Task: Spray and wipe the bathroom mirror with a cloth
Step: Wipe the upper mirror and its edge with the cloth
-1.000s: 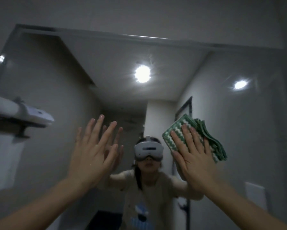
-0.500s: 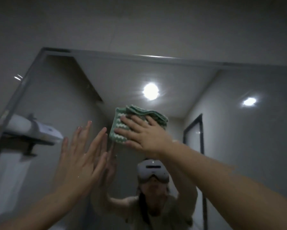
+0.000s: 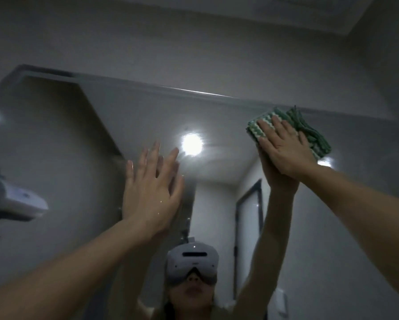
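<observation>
The right hand (image 3: 283,148) presses a folded green-and-white cloth (image 3: 309,132) flat against the mirror (image 3: 62,139) in the upper right of the frame, just under the mirror's top edge. Its fingers (image 3: 266,130) lie straight and spread over the cloth, pinning it to the glass and not curled round it. The left hand (image 3: 151,188) rests open against the glass near the middle of the frame, fingers straight and slightly fanned, holding nothing; it looks like a brace for the high reach.

The cloth appears soft, light and thick, folded into several layers, with loose edges fanning out beyond the fingertips at the right. It should conform to the glass and glide easily, though the layers could slip apart or bunch under a sideways stroke. A broad palm over the centre of the fold seems the best hold, keeping the loose edges trailing. The mirror is stiff, smooth and probably slick where wet, so pressure is best kept even.

A white wall fitting (image 3: 16,202) shows at the left edge, and ceiling lights (image 3: 191,144) are reflected in the glass.
</observation>
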Action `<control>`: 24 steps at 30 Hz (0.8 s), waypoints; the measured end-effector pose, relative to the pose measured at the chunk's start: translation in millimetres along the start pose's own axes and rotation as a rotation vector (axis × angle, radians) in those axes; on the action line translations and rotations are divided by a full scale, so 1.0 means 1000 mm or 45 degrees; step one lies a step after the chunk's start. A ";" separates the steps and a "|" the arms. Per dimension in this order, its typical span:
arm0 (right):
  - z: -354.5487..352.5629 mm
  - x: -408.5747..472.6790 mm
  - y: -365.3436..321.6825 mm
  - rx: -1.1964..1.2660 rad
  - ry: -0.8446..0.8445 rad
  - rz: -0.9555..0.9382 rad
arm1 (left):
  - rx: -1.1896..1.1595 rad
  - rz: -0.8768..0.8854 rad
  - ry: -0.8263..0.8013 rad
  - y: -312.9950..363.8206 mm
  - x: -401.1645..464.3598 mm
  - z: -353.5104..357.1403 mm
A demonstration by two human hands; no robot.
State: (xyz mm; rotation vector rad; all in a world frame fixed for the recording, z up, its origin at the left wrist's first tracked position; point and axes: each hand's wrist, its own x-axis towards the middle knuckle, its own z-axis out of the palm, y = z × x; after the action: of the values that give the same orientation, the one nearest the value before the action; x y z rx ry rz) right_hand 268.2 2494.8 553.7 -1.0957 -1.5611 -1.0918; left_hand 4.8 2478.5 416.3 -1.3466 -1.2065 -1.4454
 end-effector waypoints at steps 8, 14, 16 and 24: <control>0.007 0.006 -0.033 0.039 -0.013 0.081 | 0.083 0.115 0.072 0.013 0.030 -0.021; 0.029 -0.020 -0.156 0.126 -0.072 -0.327 | 0.113 -0.038 0.057 -0.027 0.011 -0.038; 0.038 -0.052 -0.189 0.151 -0.112 -0.424 | 0.116 -0.084 0.043 -0.048 -0.012 -0.042; 0.079 -0.227 -0.192 0.138 -0.115 -0.649 | 0.255 -0.152 -0.219 -0.095 -0.124 -0.075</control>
State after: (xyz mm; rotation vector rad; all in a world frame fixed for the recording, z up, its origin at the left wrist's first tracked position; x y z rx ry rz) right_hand 112.3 2493.2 288.7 -0.6945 -2.0117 -1.2808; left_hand -90.1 2420.8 284.1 -1.2991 -1.5232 -1.2705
